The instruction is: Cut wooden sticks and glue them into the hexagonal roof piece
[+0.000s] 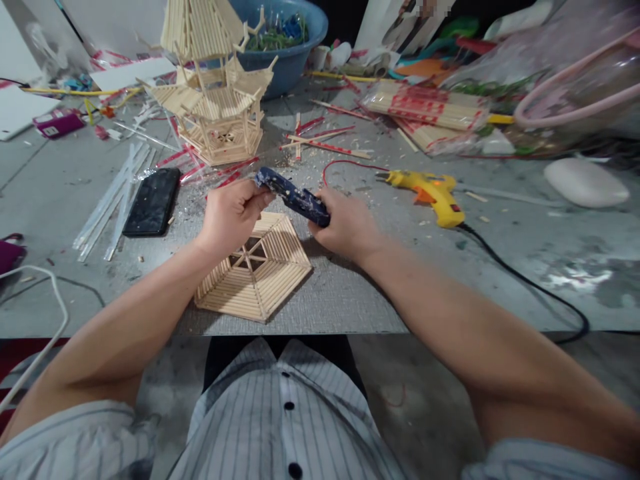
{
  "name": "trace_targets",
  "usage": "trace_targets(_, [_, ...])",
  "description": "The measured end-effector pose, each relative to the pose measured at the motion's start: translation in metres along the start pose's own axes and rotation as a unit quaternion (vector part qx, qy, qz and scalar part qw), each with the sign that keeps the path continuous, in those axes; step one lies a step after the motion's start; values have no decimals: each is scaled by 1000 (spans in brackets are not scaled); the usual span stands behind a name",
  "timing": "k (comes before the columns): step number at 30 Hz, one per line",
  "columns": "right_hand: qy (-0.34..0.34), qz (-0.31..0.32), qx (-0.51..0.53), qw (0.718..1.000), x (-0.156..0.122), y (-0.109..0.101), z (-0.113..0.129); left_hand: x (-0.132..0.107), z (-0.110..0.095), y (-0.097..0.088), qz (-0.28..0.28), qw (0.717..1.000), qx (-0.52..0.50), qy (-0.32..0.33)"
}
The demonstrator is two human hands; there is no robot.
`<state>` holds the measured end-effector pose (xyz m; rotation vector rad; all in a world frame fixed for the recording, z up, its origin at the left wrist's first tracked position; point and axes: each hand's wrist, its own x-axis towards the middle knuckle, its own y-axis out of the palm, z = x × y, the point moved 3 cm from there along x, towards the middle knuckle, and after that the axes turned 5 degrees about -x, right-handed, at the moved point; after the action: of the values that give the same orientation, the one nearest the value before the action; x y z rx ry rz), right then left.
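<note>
At the near edge of the tabletop (350, 293) lies a hexagonal stick panel (260, 277). The left hand (231, 217) and right hand (347, 223) are above its far side, holding a tool (293, 195) between them. Left of the panel lies a phone (153, 201), with loose rods (113, 200) further left. A glue gun (430, 190) lies right of the hands. Behind the panel stands a stick tower (215, 100), with a basin (295, 47) behind it. Stick packets (425, 107) lie at the far right.

1 blue tool (293, 195): dark, speckled, tilted, held between my left hand (233, 217) and right hand (347, 227). 1 stick hexagon (260, 277): pale, lying flat, just beneath it.
</note>
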<state>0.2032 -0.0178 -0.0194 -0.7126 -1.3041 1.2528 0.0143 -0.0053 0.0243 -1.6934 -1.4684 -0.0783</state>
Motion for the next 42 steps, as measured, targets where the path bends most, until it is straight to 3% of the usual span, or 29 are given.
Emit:
trace_targets(5, [47,-28,-6,998,4,0,-7,4,9,4,37,997,-44,-46])
trace_targets(10, [60,-126,-23,990,7,-11,-27,9,12,0,140,982,-46,-121])
trace_targets(15, [60,-170,-63,982,6,-20,-36,10,14,-5,231,966,-9,-117])
trace_targets(22, [14,-152,-67,986,10,-7,-38,7,20,-2,325,935,39,-135])
trace_targets(26, [58,-159,-34,985,8,-12,-45,5,14,-1,368,916,62,-149])
trace_targets(32, [71,-83,-51,993,6,-13,-40,-3,1,-1,448,885,90,-92])
trace_targets(36, [42,-98,-21,994,6,-9,-39,-7,-7,1,477,866,130,-83])
trace_targets(42, [-1,-125,10,992,6,1,-45,-6,-18,1,524,825,156,-141])
